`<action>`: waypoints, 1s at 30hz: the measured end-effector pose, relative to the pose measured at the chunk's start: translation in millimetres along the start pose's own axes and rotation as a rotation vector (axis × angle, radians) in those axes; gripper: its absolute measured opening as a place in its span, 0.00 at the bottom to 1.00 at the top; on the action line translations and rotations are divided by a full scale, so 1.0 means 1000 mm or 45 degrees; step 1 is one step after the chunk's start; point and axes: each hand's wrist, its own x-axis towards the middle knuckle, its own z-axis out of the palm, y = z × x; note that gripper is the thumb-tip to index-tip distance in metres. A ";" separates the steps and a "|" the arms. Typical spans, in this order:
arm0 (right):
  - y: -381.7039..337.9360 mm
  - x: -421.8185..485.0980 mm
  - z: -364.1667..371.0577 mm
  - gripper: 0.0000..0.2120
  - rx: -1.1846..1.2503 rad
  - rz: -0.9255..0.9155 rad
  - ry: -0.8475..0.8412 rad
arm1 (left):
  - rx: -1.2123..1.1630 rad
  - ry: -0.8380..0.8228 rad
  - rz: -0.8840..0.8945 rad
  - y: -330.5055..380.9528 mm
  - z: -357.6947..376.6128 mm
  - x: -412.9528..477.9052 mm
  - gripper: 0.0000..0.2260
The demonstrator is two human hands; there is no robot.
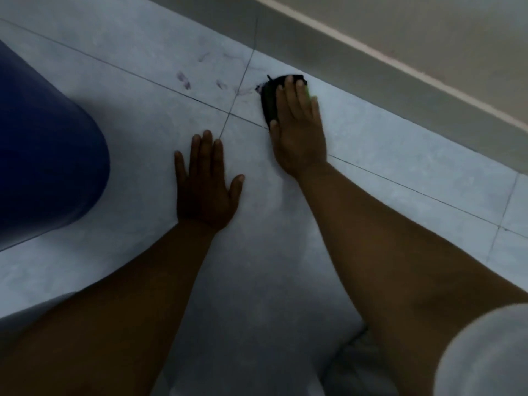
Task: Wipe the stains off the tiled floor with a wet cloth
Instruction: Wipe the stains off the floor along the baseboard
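Two bare hands rest on the pale blue-grey tiled floor [371, 155]. The right hand [298, 132] lies flat, fingers together, pressing down on one dark crumpled cloth [270, 101]; a sliver of bright green shows at the cloth's right edge under the fingers. The left hand [204, 184] is spread wide, palm down, holding nothing, just below and left of the cloth. The cloth sits just right of the spot where four tiles meet. Left of the cloth lie several faint purplish stains [184, 80], about five smears, some blurred. One large dark blue rounded object [48, 155] stands well left of the cloth. A beige skirting wall [400, 90] runs behind the cloth.
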 end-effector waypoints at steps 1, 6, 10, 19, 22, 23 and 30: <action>0.020 -0.010 -0.002 0.29 -0.021 0.047 0.044 | -0.007 0.008 0.005 0.000 0.000 0.000 0.34; 0.063 -0.075 -0.008 0.30 -0.116 0.845 0.185 | -0.085 0.129 -0.045 -0.022 -0.004 0.000 0.27; 0.004 -0.076 0.007 0.31 -0.032 1.238 0.243 | -0.040 0.027 -0.251 -0.040 -0.007 -0.006 0.32; -0.138 0.011 0.033 0.34 0.112 0.706 0.148 | 0.055 -0.054 -0.274 -0.038 -0.009 -0.005 0.35; -0.130 0.016 0.034 0.33 0.129 0.490 0.123 | 0.018 -0.029 -0.288 -0.037 -0.010 -0.004 0.35; -0.120 0.007 0.033 0.33 0.127 0.384 0.113 | 0.000 -0.012 -0.290 -0.037 -0.011 -0.004 0.35; -0.016 -0.077 0.012 0.33 -0.074 0.730 0.152 | -0.054 0.024 -0.273 -0.039 -0.009 -0.006 0.33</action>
